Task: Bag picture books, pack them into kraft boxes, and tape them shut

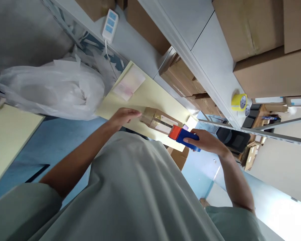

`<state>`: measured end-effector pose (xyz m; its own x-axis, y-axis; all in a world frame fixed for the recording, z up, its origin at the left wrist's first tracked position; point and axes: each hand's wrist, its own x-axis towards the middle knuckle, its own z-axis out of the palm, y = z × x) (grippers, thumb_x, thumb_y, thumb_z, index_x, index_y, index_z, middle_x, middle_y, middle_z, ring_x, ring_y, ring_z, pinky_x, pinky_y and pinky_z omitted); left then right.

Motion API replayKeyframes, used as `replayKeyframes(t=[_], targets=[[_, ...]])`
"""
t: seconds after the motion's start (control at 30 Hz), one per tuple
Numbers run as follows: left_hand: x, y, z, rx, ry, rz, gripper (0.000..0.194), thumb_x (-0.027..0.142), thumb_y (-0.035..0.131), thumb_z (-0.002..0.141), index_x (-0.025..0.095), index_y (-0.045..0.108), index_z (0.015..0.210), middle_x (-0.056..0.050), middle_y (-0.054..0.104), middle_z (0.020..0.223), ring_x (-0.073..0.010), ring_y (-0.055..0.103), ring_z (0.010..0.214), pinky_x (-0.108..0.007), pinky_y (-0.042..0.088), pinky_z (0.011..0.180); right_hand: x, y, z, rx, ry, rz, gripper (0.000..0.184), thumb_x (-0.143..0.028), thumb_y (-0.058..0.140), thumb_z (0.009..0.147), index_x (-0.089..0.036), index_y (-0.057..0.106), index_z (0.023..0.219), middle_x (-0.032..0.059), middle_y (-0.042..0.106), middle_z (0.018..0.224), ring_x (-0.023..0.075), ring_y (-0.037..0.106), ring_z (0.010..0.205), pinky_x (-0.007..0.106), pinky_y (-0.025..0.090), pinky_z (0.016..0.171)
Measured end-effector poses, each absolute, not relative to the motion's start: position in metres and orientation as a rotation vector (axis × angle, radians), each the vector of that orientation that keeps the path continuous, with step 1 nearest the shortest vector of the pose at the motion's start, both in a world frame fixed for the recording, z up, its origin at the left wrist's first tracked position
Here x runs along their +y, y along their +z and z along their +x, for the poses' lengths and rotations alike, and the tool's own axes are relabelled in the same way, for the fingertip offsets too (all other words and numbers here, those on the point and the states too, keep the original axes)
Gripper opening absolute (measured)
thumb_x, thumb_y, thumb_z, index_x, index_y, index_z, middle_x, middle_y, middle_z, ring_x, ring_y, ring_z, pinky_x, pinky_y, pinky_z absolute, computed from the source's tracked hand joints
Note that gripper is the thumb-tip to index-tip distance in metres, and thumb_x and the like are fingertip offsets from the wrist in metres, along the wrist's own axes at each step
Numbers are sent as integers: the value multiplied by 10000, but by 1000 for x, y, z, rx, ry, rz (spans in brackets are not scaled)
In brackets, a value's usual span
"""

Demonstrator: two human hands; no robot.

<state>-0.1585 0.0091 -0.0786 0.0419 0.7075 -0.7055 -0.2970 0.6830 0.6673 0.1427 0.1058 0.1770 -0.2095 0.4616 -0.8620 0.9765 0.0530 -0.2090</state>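
Note:
A small cardboard box (150, 116) with a white label and shiny tape along it lies on the pale yellow tabletop (158, 90) in front of me. My right hand (199, 140) is wrapped around a blue-and-red tape dispenser (182, 134), its red end at the box's right part. Whether the dispenser touches the box I cannot tell. By the box's left end, my left hand (124, 117) has its fingers stretched toward it, with nothing seen in them. A pinkish-white sheet (129, 82) lies farther back on the table.
Shelving (203, 43) with cardboard boxes (256, 30) rises at the back and right. Yellow tape rolls (238, 102) stand on a shelf. A white power strip (110, 26) hangs its cord near a large plastic bag (50, 90) on the left.

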Motion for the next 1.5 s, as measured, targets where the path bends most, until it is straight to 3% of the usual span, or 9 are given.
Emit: replayKeyframes(t=[0.23,0.37,0.77,0.87,0.97,1.07,1.27,1.37,1.5], targets=[[22,-127,-135,1159,792,281,640,677,1039,503,172,816,826,-16,620,682,-123,447,652,-280,280,593,115,206,103,1660,-1090,1640,550,-790,744,927,-243,686,929,24,782,717,218,756,587,303,506,521],[26,-133,-120,1114,803,231,635,673,1036,530,176,812,855,-32,685,745,-139,525,711,-278,312,612,112,211,83,1698,-998,1643,558,-804,734,920,-251,672,879,21,760,689,220,736,585,307,470,504],[28,-138,-88,1314,929,448,234,421,875,794,200,800,815,-86,793,893,-241,681,883,-335,505,823,105,200,59,1764,-852,1612,546,-802,695,950,-258,696,897,27,754,735,214,713,619,324,447,547],[20,-148,-81,1419,973,569,300,398,836,839,189,810,1054,-96,755,987,-226,655,872,-332,524,840,102,200,57,1724,-837,1623,547,-800,690,953,-253,704,940,32,763,773,217,727,649,324,454,565],[9,-155,-81,1478,923,619,683,340,826,833,159,675,1474,-82,703,1036,-200,607,797,-345,544,827,100,201,58,1730,-818,1603,559,-807,676,963,-249,708,944,36,760,765,216,720,662,326,447,579],[0,-148,-88,1387,952,793,829,262,783,823,180,560,1617,-81,660,1149,-196,628,873,-349,577,884,98,202,60,1761,-777,1562,590,-825,644,973,-240,705,932,40,751,754,213,704,666,324,432,589],[10,-116,-94,1122,1033,1391,657,270,831,843,270,700,1487,-87,576,1239,-267,623,1156,-422,567,1105,92,202,59,1723,-708,1531,640,-857,595,978,-228,707,971,46,755,800,222,717,733,321,429,650],[22,-115,-88,1118,960,1477,472,219,815,864,251,773,1334,-87,580,1165,-272,631,1099,-437,579,1070,86,203,58,1754,-634,1516,599,-817,597,998,-230,716,989,56,766,841,233,717,763,324,422,667],[27,-120,-82,1167,891,1412,465,188,800,880,246,761,1340,-74,611,1144,-241,648,1000,-389,605,991,82,203,69,1760,-524,1490,557,-778,600,1016,-236,723,999,71,784,895,248,723,801,326,403,668]])
